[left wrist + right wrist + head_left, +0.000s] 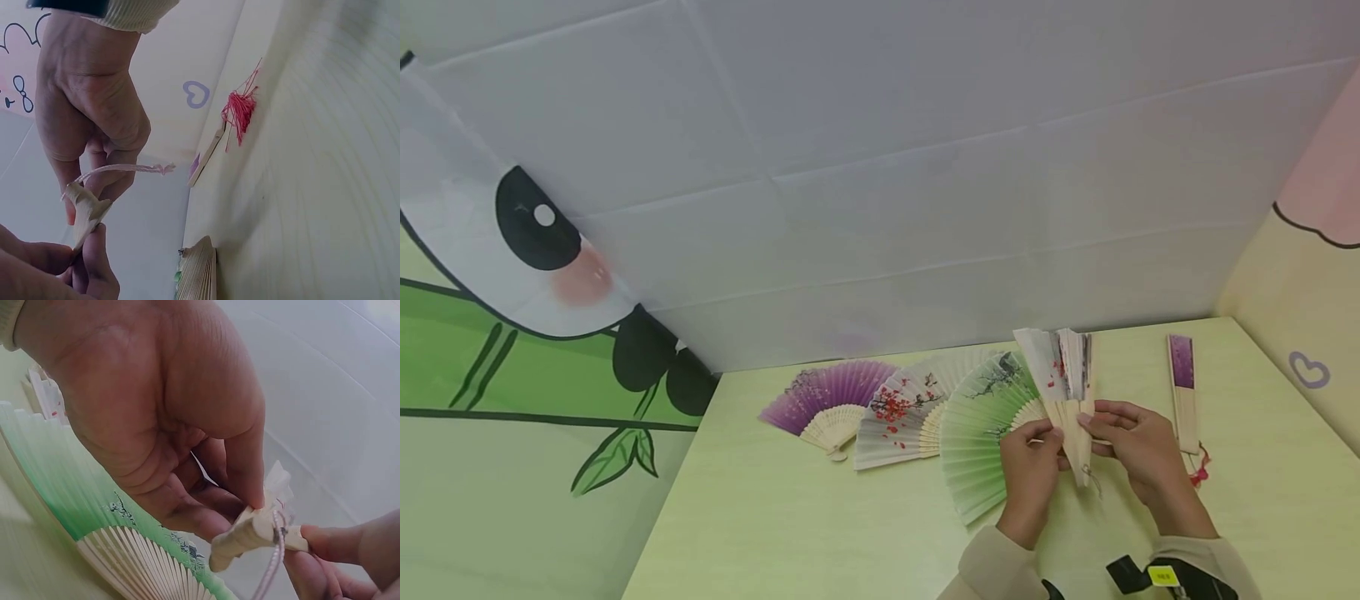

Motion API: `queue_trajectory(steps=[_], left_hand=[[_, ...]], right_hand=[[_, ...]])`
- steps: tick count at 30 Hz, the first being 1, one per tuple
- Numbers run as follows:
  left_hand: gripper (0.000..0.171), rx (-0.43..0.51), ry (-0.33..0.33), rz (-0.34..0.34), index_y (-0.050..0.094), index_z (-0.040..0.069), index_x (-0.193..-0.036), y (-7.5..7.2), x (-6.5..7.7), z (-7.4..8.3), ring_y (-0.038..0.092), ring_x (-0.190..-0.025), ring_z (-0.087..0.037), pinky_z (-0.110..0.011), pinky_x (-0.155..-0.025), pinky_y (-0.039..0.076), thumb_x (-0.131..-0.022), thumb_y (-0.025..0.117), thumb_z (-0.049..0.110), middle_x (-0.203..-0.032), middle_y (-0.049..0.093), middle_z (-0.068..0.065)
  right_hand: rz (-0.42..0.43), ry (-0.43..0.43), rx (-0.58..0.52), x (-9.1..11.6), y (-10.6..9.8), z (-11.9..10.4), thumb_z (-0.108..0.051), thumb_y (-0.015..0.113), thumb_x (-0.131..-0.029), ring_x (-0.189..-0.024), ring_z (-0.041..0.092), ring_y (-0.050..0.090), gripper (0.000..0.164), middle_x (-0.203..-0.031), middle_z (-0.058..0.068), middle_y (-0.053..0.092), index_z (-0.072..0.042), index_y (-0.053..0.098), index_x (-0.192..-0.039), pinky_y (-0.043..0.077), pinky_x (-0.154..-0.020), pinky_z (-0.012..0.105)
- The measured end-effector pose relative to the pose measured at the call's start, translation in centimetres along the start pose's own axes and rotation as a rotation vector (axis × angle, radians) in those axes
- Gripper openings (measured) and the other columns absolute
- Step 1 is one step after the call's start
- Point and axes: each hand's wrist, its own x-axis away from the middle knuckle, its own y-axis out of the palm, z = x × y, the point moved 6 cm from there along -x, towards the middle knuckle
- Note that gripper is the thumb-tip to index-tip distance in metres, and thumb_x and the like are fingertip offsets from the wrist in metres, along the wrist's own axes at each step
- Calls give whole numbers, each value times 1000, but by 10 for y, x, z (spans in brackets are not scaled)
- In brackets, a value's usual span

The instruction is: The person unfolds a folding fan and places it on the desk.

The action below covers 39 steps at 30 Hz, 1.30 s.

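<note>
In the head view, a mostly folded white fan (1056, 367) with red and dark printing stands over the table's right half. My left hand (1030, 471) pinches its pale ribs (1071, 425) from the left with thumb and fingers. From the other side, my right hand (1138, 446) grips the ribs, thumb in front and fingers behind. A thin pinkish cord (125, 167) hangs from the fan's narrow end. Spread open behind the left hand is a green fan (981, 442), its blossom-like dark print facing up.
Left of the green fan lie a white fan with red blossoms (898, 417) and a purple fan (835, 396), both spread and overlapping in a row. A folded purple fan (1183, 383) with a red tassel (1200, 468) lies at the right. Walls edge the table.
</note>
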Motion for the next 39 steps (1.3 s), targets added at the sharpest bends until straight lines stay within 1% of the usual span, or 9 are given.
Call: queue_trajectory(steps=[9, 12, 16, 20, 23, 26, 31, 35, 39], left_hand=[[10, 59, 2, 32, 66, -2, -92, -2, 0, -3, 61, -61, -30, -54, -57, 51, -86, 59, 0, -75, 58, -9], [10, 71, 23, 43, 66, -3, -92, -3, 1, 0, 60, -60, -28, -52, -56, 51, -87, 57, 0, -77, 56, -9], [9, 89, 34, 78, 62, -3, -93, -6, 2, 3, 56, -58, -19, -50, -55, 52, -88, 56, 0, -80, 53, -9], [8, 131, 29, 105, 57, -5, -95, -7, 3, 3, 55, -59, -19, -51, -57, 51, -88, 54, -1, -81, 51, -10], [9, 158, 21, 112, 56, -5, -96, -8, 3, 2, 55, -62, -21, -53, -58, 51, -89, 52, -1, -83, 50, -11], [8, 187, 14, 120, 55, -5, -96, -8, 2, 2, 55, -63, -20, -55, -59, 50, -90, 52, -1, -84, 49, -11], [7, 216, 1, 135, 54, -5, -95, -10, 3, 3, 54, -59, -19, -54, -59, 50, -90, 50, -1, -83, 48, -11], [6, 222, 5, 150, 52, -5, -94, -11, 2, 2, 54, -55, -18, -46, -57, 53, -91, 48, -2, -83, 47, -11], [7, 247, 19, 163, 50, -6, -93, -12, 1, 4, 54, -58, -17, -38, -54, 54, -91, 45, -3, -84, 46, -11]], right_hand=[[24, 23, -106, -1, -1, 4, -22, 71, -83, -73, 6, 63, 58, -80, -10, 64, 9, 45, -124, 55, -64, 26], [37, 26, -147, -1, -1, 5, -22, 72, -81, -71, 8, 64, 57, -79, -9, 65, 9, 45, -122, 55, -64, 26], [58, 11, -200, -6, -3, 12, -21, 74, -79, -72, 11, 65, 54, -81, -6, 66, 7, 48, -117, 55, -65, 29], [101, 22, -250, -17, -6, 31, -21, 79, -73, -76, 13, 66, 47, -84, -2, 68, -3, 54, -109, 55, -67, 32], [119, 17, -260, -20, -7, 35, -20, 79, -73, -78, 14, 66, 46, -87, 1, 67, -4, 55, -108, 54, -68, 33], [133, -5, -279, -16, -6, 28, -16, 78, -74, -77, 16, 66, 47, -86, 4, 66, 1, 53, -110, 54, -67, 34], [137, 10, -286, -5, -2, 13, -14, 76, -77, -74, 11, 65, 49, -82, -1, 64, 3, 48, -115, 55, -65, 30], [119, 19, -307, -1, -1, 6, -13, 73, -79, -73, 10, 65, 53, -82, -2, 63, 6, 44, -120, 54, -65, 29], [108, 1, -298, -4, -1, 9, -15, 74, -79, -74, 12, 65, 54, -85, 1, 62, 5, 43, -119, 54, -67, 31]])
